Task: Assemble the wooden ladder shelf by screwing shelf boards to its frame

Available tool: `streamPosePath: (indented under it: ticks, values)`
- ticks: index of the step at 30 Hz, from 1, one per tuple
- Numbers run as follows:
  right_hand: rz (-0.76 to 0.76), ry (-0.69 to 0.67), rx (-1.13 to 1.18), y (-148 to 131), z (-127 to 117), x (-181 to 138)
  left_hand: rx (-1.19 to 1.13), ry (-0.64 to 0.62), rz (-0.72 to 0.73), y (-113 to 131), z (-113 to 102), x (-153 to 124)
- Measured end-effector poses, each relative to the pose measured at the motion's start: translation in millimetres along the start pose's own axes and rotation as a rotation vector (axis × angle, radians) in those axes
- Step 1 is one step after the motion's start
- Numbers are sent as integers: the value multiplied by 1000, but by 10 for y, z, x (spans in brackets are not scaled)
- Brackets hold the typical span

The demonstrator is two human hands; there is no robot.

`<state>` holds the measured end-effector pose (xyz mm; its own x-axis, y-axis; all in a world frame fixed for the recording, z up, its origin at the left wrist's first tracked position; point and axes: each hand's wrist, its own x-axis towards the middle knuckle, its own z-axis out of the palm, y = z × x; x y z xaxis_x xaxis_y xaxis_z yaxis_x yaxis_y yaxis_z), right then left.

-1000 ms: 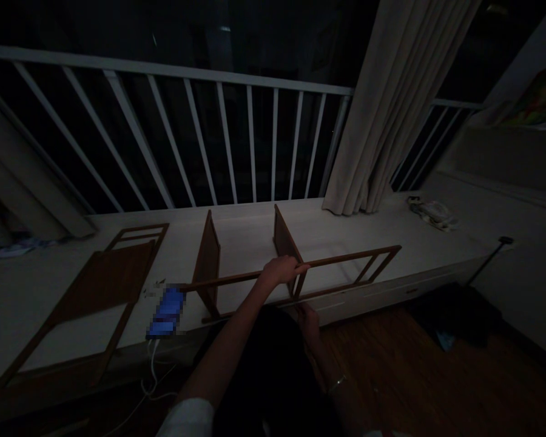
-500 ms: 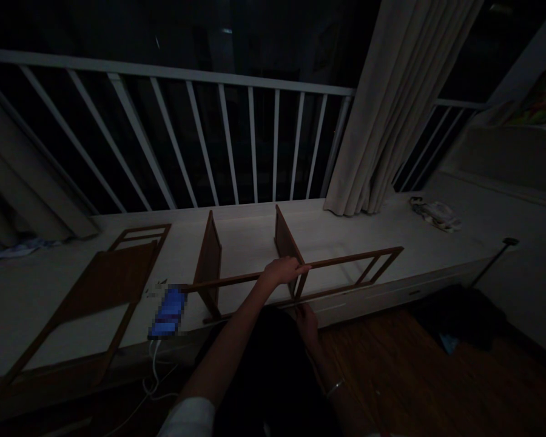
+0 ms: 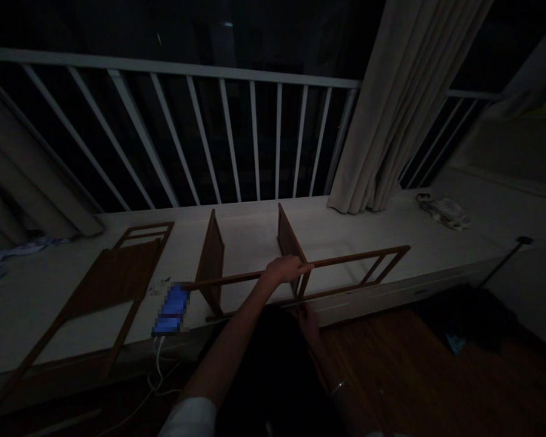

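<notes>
A brown wooden shelf frame (image 3: 353, 260) lies on its side on the white window ledge, with two flat boards (image 3: 212, 261) standing across it. My left hand (image 3: 286, 267) is closed round the upper rail where the right board (image 3: 289, 238) meets it. Low at the front, by the lower rail below that same joint, my right hand (image 3: 307, 320) has its fingers curled together. Whatever may be between those fingers is too dark to make out. A phone with a blurred blue screen (image 3: 171, 309) lies at the frame's left end, white cables running down from it.
To the left, a second wooden frame with a panel (image 3: 113, 276) rests across the ledge (image 3: 250, 230). White railings (image 3: 227, 139) and a curtain (image 3: 386, 109) stand behind. At right are a cloth bundle (image 3: 446, 212), a thin black rod (image 3: 500, 267) and dark fabric (image 3: 459, 318) on the floor.
The view has shifted slightly, moving most things a little to the right. Both hands keep their places on or by the frame.
</notes>
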<state>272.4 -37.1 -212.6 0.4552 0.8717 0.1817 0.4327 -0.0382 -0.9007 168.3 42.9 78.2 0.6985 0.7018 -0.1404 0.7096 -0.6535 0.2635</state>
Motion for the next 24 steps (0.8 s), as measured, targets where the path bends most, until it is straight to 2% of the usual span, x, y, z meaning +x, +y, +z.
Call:
streamPosePath:
  ticks: [13, 17, 20, 24]
  values:
    - [1, -33, 140, -52, -67, -39, 18, 15, 18, -20, 32, 28]
    - [-23, 13, 166, -66, -84, -26, 31, 4, 9, -18, 28, 28]
    - [42, 50, 204, -53, -115, -20, 33, 3, 12, -11, 20, 20]
    - [157, 7, 286, -52, -158, -17, 58, 38, 20, 2, 20, 4]
